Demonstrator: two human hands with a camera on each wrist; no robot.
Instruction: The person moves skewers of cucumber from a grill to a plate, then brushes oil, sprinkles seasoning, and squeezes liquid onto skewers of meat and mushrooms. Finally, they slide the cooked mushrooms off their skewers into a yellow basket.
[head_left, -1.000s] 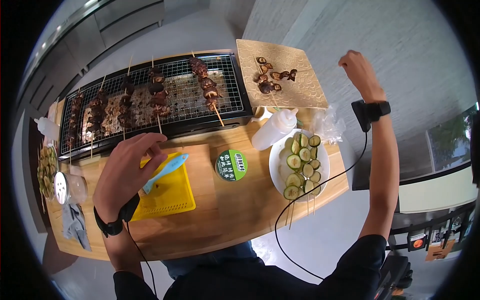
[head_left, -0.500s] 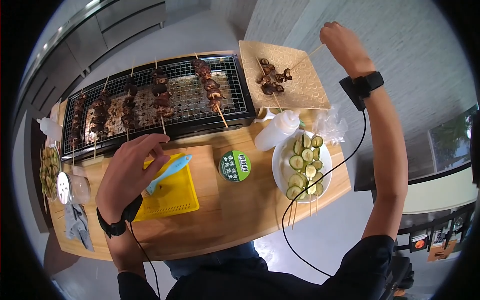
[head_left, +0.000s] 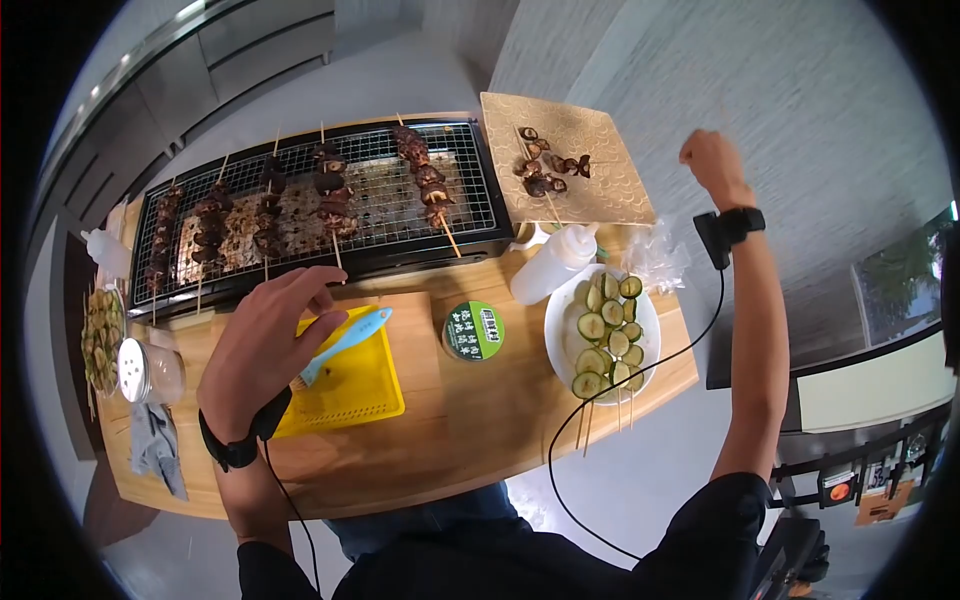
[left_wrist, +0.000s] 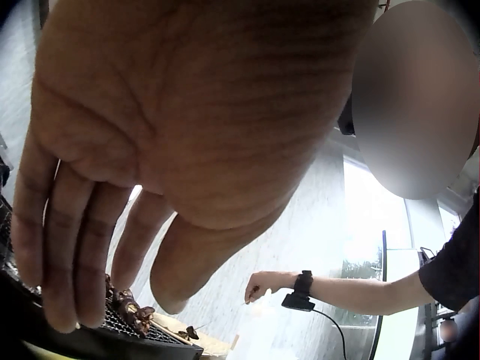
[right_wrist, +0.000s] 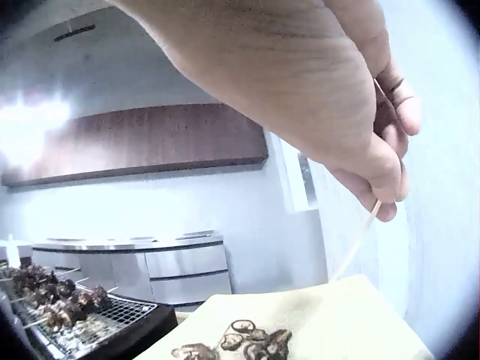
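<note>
My right hand (head_left: 715, 168), raised to the right of a gold patterned board (head_left: 590, 120), pinches a thin wooden skewer (right_wrist: 360, 238) between thumb and fingers. In the right wrist view the stick slants down toward the board. Grilled mushroom pieces (head_left: 572, 165) lie on that board, beside another loaded skewer (head_left: 541, 186). Over the yellow tray (head_left: 385, 395) hovers my left hand (head_left: 262, 345), its fingers loosely extended and holding nothing. Its fingertips are close to the stick end of a meat-and-mushroom skewer (head_left: 335, 205) on the grill (head_left: 385, 258).
A blue-handled brush (head_left: 345, 340) lies in the tray. Nearby are a green-lidded tub (head_left: 475, 332), a white squeeze bottle (head_left: 552, 266), and a plate (head_left: 562, 355) of zucchini skewers. A shaker jar (head_left: 150, 372) and grey cloth (head_left: 152, 450) sit left. A cable (head_left: 560, 450) hangs from my right wrist.
My right hand first moved up and left, then came back down to the right, with the skewer in its fingers. The left hand stays nearly still.
</note>
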